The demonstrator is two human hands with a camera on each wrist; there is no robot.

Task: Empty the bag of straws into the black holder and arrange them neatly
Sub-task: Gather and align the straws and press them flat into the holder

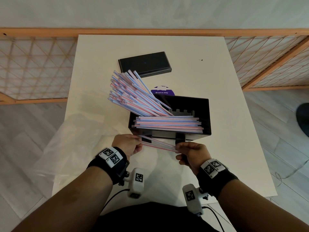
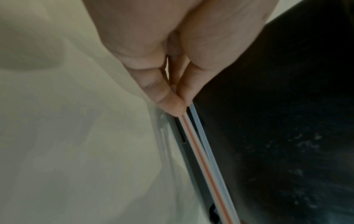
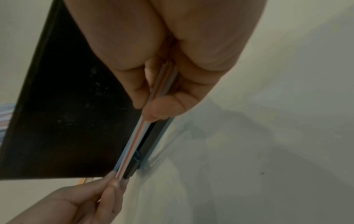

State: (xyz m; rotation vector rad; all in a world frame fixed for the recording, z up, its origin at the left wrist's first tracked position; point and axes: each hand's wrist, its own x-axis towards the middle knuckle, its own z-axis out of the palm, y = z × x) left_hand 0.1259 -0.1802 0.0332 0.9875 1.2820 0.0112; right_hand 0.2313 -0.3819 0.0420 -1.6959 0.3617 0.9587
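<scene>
Nearest, the left hand (image 1: 127,144) and right hand (image 1: 192,154) each pinch one end of a few loose straws (image 1: 158,144), held level just before the holder (image 1: 205,118) on the desk (image 1: 234,148). Light, smooth and easily kinked, such straws are judged best taken at both ends, as here. Inside the holder one bundle (image 1: 168,123) lies flat; a second sheaf (image 1: 132,96) leans out over its left rim. The empty bag (image 1: 70,139) lies left; a black lid (image 1: 144,63) lies beyond.

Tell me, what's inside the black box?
Inside the black holder, a flat stack of straws lies level, and another bunch leans out over its left rim. A notched black piece shows behind. The stack hides the floor.
</scene>
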